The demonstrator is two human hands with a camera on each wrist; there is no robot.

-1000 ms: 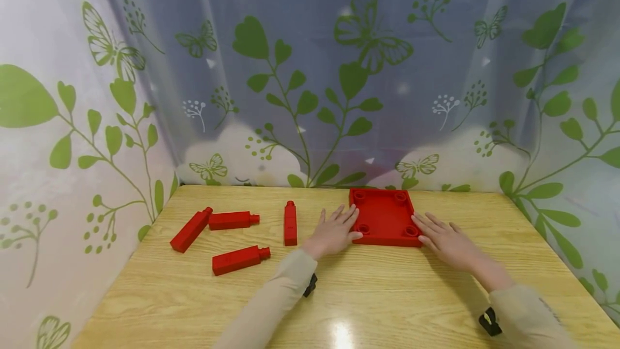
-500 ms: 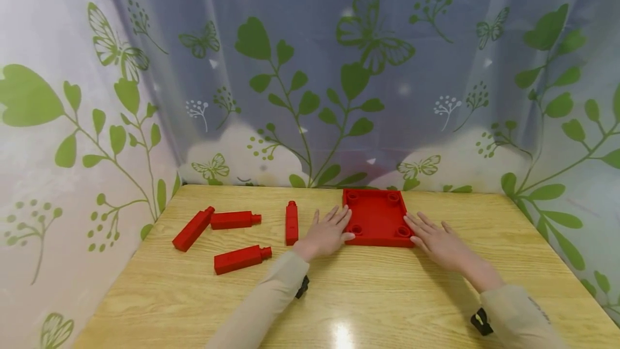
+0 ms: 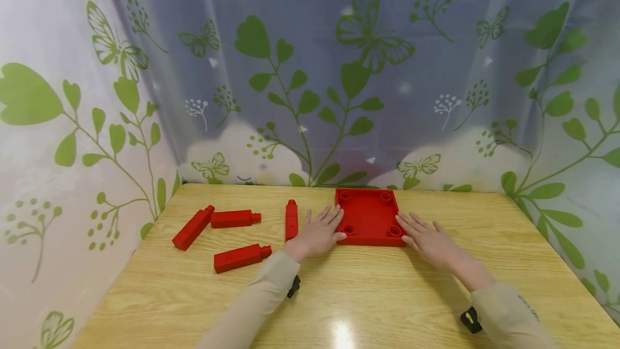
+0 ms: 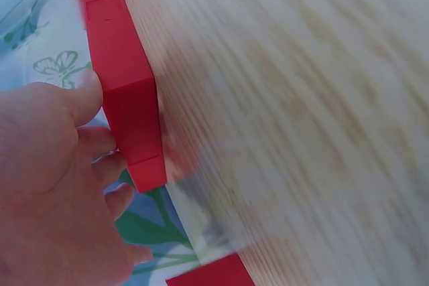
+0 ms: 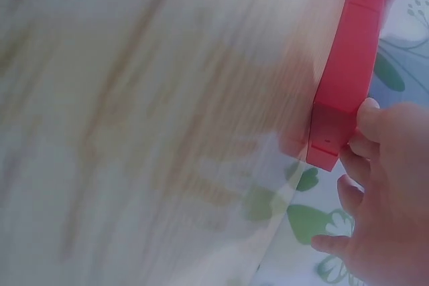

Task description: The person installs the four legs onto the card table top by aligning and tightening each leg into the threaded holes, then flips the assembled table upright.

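Observation:
A red square tabletop piece (image 3: 370, 217), with a raised rim and a round socket in each corner, lies sockets up at the back of the wooden table. My left hand (image 3: 317, 233) touches its left side, fingers extended, thumb at the near left corner. On the opposite side, my right hand (image 3: 428, 241) lays straight fingers against the edge, its thumb near the front corner. Both wrist views show thumb and fingertips against the red side wall (image 4: 131, 118). A red leg (image 3: 291, 220) with a narrow round tip lies just left of my left hand, partly covered by it.
More red legs lie at left: one slanted (image 3: 192, 228), one sideways (image 3: 234, 218) beside it, and one (image 3: 242, 258) nearer me. A patterned curtain (image 3: 310, 96) stands behind the table's (image 3: 378, 295) far edge and along both sides.
The red tabletop piece has slid left across the table, with both hands moving along at its sides. The loose legs have stayed where they lay; my left hand is now closer to the nearest one.

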